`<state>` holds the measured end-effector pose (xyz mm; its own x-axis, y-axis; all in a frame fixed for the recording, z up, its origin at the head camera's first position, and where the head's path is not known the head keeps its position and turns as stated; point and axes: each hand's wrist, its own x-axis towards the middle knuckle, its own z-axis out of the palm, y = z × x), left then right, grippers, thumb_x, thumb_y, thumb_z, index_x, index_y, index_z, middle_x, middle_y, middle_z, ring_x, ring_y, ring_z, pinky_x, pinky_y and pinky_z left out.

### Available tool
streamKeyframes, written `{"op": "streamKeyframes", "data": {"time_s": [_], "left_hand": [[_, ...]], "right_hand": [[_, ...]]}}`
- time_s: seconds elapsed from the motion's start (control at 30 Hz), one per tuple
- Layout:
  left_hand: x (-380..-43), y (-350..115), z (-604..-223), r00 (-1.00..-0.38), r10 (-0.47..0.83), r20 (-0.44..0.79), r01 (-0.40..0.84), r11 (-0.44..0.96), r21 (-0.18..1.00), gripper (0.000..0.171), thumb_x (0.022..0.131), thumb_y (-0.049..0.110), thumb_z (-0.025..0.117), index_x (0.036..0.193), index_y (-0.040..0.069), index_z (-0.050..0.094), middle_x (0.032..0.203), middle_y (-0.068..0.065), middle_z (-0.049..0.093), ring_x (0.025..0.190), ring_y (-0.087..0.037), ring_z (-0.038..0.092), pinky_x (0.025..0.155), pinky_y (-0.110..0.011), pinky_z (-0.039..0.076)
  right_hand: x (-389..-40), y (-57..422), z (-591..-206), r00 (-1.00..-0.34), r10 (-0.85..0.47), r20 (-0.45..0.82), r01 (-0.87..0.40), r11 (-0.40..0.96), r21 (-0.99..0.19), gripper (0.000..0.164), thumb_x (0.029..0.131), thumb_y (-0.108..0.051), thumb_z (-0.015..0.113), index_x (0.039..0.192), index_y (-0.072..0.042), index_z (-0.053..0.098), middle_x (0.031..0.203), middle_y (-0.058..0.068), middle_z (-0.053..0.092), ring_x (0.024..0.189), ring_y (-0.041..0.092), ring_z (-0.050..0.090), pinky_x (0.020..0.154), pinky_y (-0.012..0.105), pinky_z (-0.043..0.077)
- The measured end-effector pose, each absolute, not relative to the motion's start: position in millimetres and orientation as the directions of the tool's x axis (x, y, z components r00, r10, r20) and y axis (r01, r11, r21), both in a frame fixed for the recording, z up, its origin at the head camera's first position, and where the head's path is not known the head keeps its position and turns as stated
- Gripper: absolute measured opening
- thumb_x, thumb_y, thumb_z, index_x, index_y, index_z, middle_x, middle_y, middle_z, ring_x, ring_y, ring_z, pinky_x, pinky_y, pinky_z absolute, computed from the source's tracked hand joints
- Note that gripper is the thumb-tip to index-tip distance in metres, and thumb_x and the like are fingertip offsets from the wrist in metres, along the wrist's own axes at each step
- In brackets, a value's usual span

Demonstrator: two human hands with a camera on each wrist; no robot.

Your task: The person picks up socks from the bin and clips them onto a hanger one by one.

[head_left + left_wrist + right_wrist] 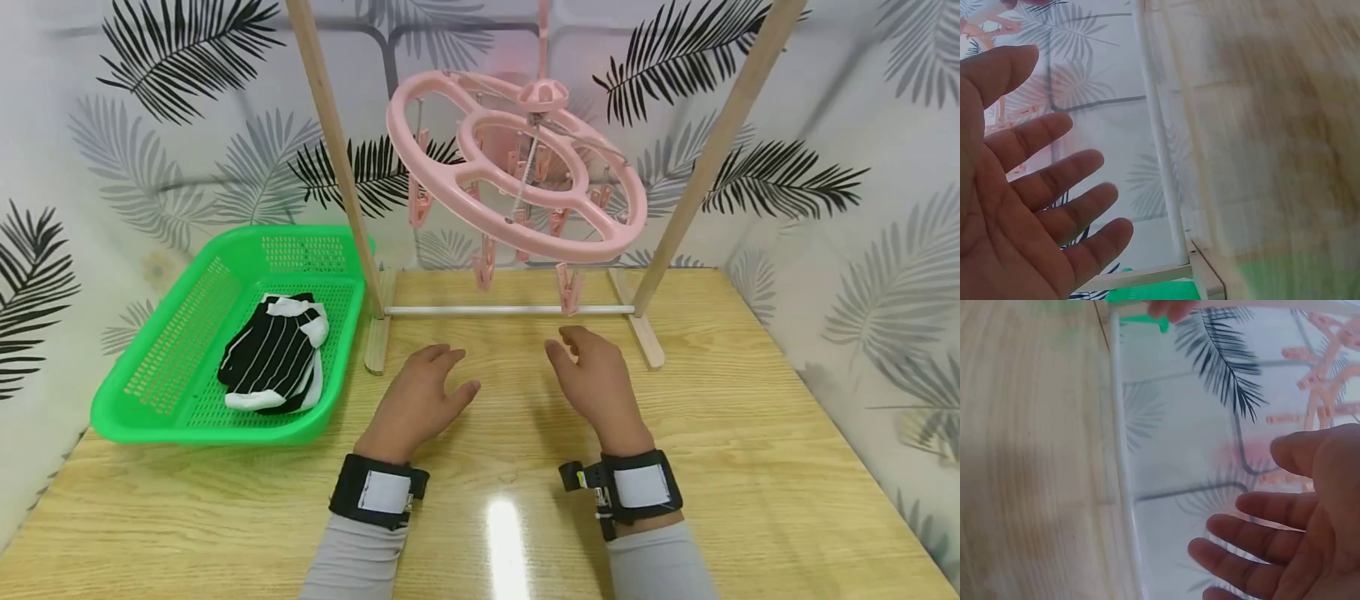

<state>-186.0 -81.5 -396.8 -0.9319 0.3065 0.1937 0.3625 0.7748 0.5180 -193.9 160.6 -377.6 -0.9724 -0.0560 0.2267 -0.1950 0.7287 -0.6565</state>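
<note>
One green perforated plastic basket is sitting left on the wood-grain surface, holding black-and-white striped cloth. Two wooden posts and one white rod are standing ahead. One pink round plastic clip hanger is hanging beyond and above the fingers. The left hand and right hand are hovering apart, fingers relaxed and unclosed.

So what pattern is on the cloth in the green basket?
Black with thin white stripes, and white parts at the ends; the cloth shows best in the head view.
</note>
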Motion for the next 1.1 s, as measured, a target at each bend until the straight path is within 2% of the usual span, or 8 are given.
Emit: {"op": "streamKeyframes", "data": {"time_s": [0.13,0.23,0.43,0.53,0.63,0.73,0.9,1.1], "left_hand": [[-181,-79,-383,-0.908,0.317,0.275,0.417,0.753,0.509,0.046,0.097,0.033,0.065,0.132,0.004,0.062,0.136,-0.018,0.057,0.127,-0.035,0.052,0.103,-0.047,0.043],[-173,-76,-366,-0.843,0.309,0.441,0.513,0.708,0.485,0.038,0.095,0.027,0.068,0.124,0.003,0.067,0.128,-0.014,0.061,0.120,-0.033,0.056,0.099,-0.046,0.046],[-161,-68,-326,-0.539,0.304,0.786,0.759,0.580,0.295,0.024,0.087,0.014,0.076,0.107,-0.001,0.072,0.113,-0.015,0.064,0.110,-0.032,0.058,0.095,-0.042,0.047],[-162,-63,-303,-0.388,0.310,0.868,0.813,0.558,0.165,0.020,0.086,0.009,0.076,0.103,-0.001,0.071,0.113,-0.017,0.063,0.110,-0.034,0.058,0.095,-0.042,0.047],[-167,-60,-279,-0.290,0.325,0.900,0.807,0.589,0.048,0.020,0.088,0.008,0.074,0.105,-0.001,0.071,0.116,-0.018,0.061,0.112,-0.036,0.055,0.097,-0.042,0.046],[-176,-60,-260,-0.269,0.364,0.891,0.756,0.653,-0.038,0.029,0.089,0.014,0.075,0.114,0.001,0.067,0.124,-0.020,0.056,0.117,-0.038,0.050,0.104,-0.043,0.042],[-194,-64,-240,-0.309,0.409,0.859,0.690,0.718,-0.094,0.047,0.087,0.023,0.078,0.126,0.002,0.061,0.132,-0.022,0.052,0.125,-0.040,0.044,0.110,-0.042,0.035],[-207,-70,-235,-0.332,0.421,0.844,0.674,0.732,-0.100,0.045,0.088,0.027,0.078,0.123,0.001,0.065,0.131,-0.020,0.057,0.123,-0.038,0.046,0.110,-0.040,0.035]], "right_hand": [[-193,170,-376,-0.955,0.008,0.296,-0.209,0.691,-0.692,0.040,0.103,-0.030,0.053,0.128,-0.001,0.063,0.119,0.020,0.066,0.108,0.036,0.062,0.086,0.052,0.050],[-193,173,-375,-0.944,0.033,0.328,-0.222,0.671,-0.708,0.037,0.103,-0.030,0.054,0.125,-0.002,0.065,0.115,0.018,0.068,0.105,0.033,0.064,0.084,0.051,0.051],[-190,178,-371,-0.927,0.077,0.368,-0.229,0.659,-0.717,0.033,0.102,-0.028,0.055,0.120,-0.003,0.068,0.109,0.015,0.070,0.099,0.031,0.065,0.081,0.048,0.052],[-187,180,-368,-0.922,0.114,0.370,-0.212,0.650,-0.730,0.031,0.102,-0.027,0.056,0.118,-0.003,0.069,0.105,0.014,0.071,0.096,0.029,0.066,0.078,0.047,0.052],[-185,180,-366,-0.920,0.126,0.371,-0.215,0.630,-0.746,0.032,0.102,-0.027,0.056,0.117,-0.003,0.069,0.105,0.013,0.071,0.096,0.029,0.066,0.078,0.047,0.052],[-185,178,-364,-0.918,0.117,0.380,-0.233,0.616,-0.753,0.033,0.102,-0.028,0.055,0.117,-0.002,0.069,0.105,0.013,0.071,0.095,0.028,0.066,0.078,0.047,0.052],[-186,176,-360,-0.893,0.130,0.430,-0.269,0.611,-0.744,0.030,0.101,-0.025,0.057,0.113,-0.001,0.070,0.101,0.013,0.071,0.088,0.027,0.066,0.074,0.045,0.053],[-184,176,-349,-0.829,0.189,0.526,-0.326,0.600,-0.730,0.027,0.101,-0.021,0.059,0.107,0.001,0.072,0.095,0.014,0.072,0.085,0.027,0.067,0.075,0.045,0.054]]}}
